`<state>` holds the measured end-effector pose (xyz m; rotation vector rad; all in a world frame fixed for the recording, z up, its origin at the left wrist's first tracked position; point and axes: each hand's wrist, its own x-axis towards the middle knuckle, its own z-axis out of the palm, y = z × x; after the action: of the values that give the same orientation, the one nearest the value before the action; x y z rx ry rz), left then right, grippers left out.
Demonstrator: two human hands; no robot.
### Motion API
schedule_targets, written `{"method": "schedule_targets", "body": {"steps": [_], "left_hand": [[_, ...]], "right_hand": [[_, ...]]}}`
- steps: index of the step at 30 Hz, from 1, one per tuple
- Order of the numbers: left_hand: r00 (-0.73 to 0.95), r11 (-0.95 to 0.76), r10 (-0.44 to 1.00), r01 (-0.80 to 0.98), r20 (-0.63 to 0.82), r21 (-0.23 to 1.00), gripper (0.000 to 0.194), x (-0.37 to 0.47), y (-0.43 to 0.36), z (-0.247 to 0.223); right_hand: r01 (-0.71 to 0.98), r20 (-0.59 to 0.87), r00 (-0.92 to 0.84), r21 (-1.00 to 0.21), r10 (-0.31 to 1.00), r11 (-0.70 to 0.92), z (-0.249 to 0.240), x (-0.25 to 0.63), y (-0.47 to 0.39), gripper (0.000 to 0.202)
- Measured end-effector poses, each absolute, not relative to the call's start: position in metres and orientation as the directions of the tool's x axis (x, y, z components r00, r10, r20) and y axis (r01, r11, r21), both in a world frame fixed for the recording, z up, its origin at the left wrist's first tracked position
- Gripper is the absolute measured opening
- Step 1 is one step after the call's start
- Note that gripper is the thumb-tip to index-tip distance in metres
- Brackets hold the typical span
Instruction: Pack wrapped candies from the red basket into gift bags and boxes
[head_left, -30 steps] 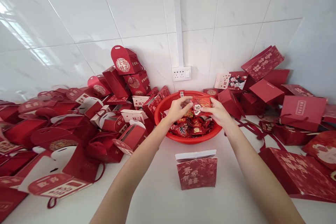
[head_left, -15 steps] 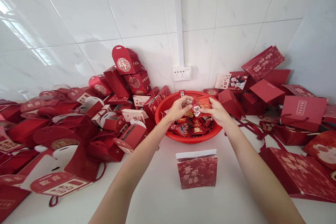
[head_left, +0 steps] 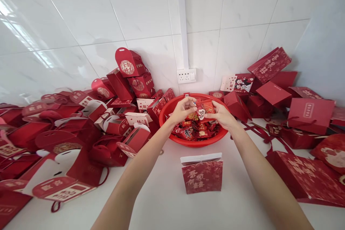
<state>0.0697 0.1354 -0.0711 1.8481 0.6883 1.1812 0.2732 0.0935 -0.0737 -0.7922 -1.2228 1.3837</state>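
Over the red plastic basket (head_left: 194, 144), my right hand (head_left: 222, 115) grips a red candy packet (head_left: 206, 107) with a white heart-shaped label. My left hand (head_left: 184, 110) is closed at the packet's left edge; a bit of blue and white shows by its fingertips, and what it pinches I cannot make out. Beneath both hands, wrapped sweets (head_left: 188, 133) in red and gold fill the basket. A small red gift bag (head_left: 202, 178) with pale lettering and a white inside stands upright in front of the basket, its top parted.
Many red gift boxes (head_left: 107, 149) are heaped along the left, some with flaps up. More red boxes and bags (head_left: 311, 116) pile up on the right, with dark red ribbons (head_left: 265, 136) near them. A white wall socket (head_left: 186, 76) sits behind the basket.
My hands have barely moved; the packet has shifted very slightly left and stays in my right hand. The basket and gift bag remain in place.
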Motion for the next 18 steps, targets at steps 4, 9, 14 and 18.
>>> {"method": "schedule_targets", "body": {"steps": [4, 9, 14, 18], "left_hand": [[0.399, -0.51, 0.796, 0.037, 0.455, 0.859, 0.043, 0.07, 0.137, -0.072], [0.265, -0.494, 0.865, 0.304, 0.426, 0.815, 0.028, 0.069, 0.145, -0.08], [0.2, -0.404, 0.914, 0.479, 0.352, 0.779, 0.028, 0.063, 0.156, -0.095], [0.209, -0.355, 0.935, 0.546, 0.286, 0.759, 0.03, 0.063, 0.159, -0.102]], "right_hand": [[-0.274, 0.177, -0.171, -0.954, 0.969, 0.126, -0.075, 0.273, 0.095, 0.062], [-0.244, 0.181, 0.036, -0.952, 0.983, 0.184, -0.081, 0.275, 0.103, 0.049], [-0.231, 0.181, 0.051, -0.955, 0.982, 0.188, -0.083, 0.274, 0.104, 0.051], [-0.233, 0.18, 0.086, -0.953, 0.98, 0.195, -0.083, 0.273, 0.103, 0.039]]}}
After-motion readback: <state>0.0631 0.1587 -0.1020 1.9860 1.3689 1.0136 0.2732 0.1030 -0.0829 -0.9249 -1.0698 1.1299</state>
